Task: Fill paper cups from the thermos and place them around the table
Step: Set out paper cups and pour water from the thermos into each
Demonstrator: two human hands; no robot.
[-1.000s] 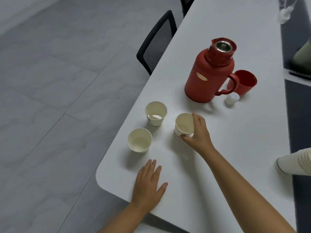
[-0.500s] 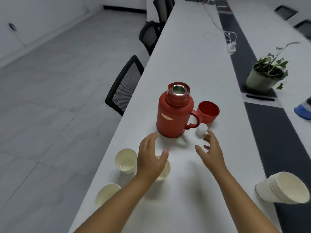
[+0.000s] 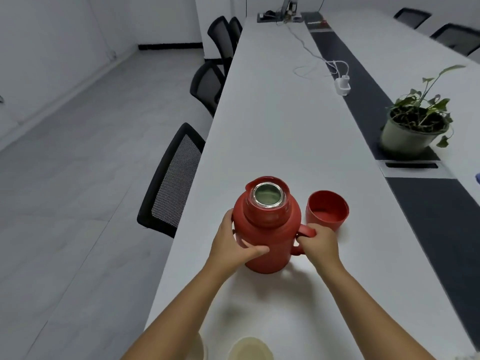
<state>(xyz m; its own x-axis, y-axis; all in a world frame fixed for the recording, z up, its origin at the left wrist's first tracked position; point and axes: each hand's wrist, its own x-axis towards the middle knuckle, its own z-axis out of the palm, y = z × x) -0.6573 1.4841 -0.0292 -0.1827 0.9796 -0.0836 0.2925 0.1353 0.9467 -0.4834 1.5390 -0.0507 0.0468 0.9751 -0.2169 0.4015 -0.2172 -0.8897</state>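
The red thermos (image 3: 270,229) stands upright on the white table (image 3: 272,131), its steel mouth open. My left hand (image 3: 233,242) wraps round the left side of its body, thumb across the front. My right hand (image 3: 320,246) grips the thermos handle on the right. Its red lid cup (image 3: 327,210) sits just right of the thermos, open side up. One paper cup (image 3: 250,349) shows at the bottom edge, between my forearms, and the edge of another paper cup (image 3: 202,348) peeks out beside my left forearm.
Black mesh chairs (image 3: 174,178) line the table's left edge. A potted plant (image 3: 413,126) stands at the right on the dark centre strip (image 3: 426,211). A white charger (image 3: 342,84) with a cable lies farther up the table.
My head has lifted, so the cups slid to the bottom edge. Both hands moved forward from the cups and took hold of the thermos, left on its body, right on its handle.
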